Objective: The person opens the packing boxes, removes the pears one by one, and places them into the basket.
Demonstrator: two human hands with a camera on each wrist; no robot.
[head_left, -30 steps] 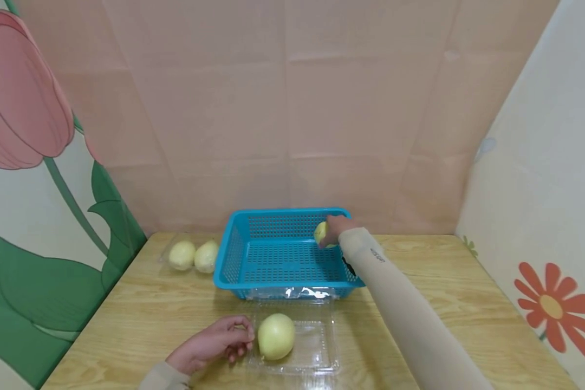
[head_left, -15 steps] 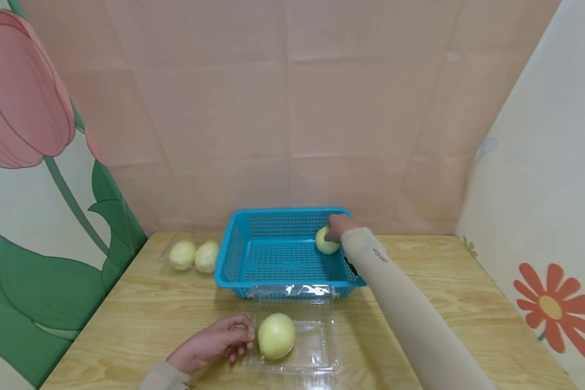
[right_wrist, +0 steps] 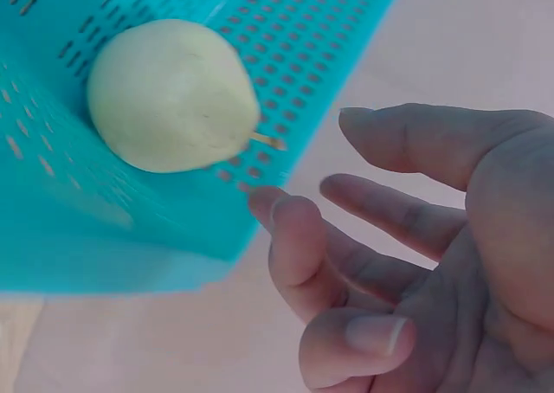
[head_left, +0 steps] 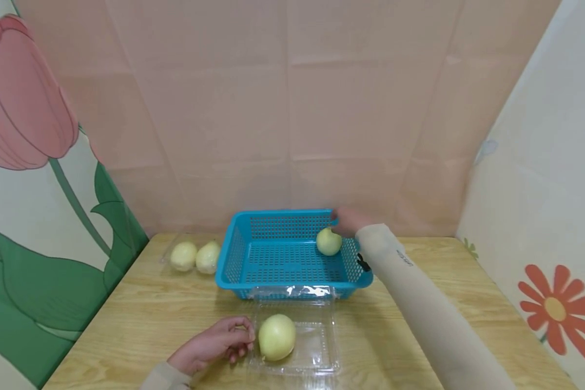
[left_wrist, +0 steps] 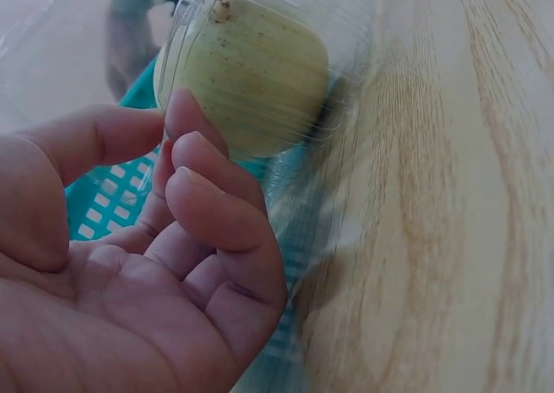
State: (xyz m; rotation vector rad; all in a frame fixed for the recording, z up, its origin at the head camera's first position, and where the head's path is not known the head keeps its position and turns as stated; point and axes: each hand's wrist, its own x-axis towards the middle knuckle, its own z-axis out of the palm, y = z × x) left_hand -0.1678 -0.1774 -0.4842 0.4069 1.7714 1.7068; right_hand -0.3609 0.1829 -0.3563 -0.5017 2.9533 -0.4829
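A pale yellow-green pear with a short stem lies in the back right corner of the blue plastic basket. My right hand is just above that corner, apart from the pear, fingers loosely bent and holding nothing. Nearer to me, a clear plastic clamshell box with its lid folded back holds another pear in its left half. My left hand pinches the left rim of this box between thumb and index finger, as the left wrist view shows; its other fingers are curled.
To the basket's left, a second clear box holds two pears. The wooden table meets a pinkish cloth backdrop behind the basket. Flower-printed panels stand at both sides.
My right hand has let go of the pear in the basket's corner and moved up and to the right. The left hand keeps its place on the box's rim.
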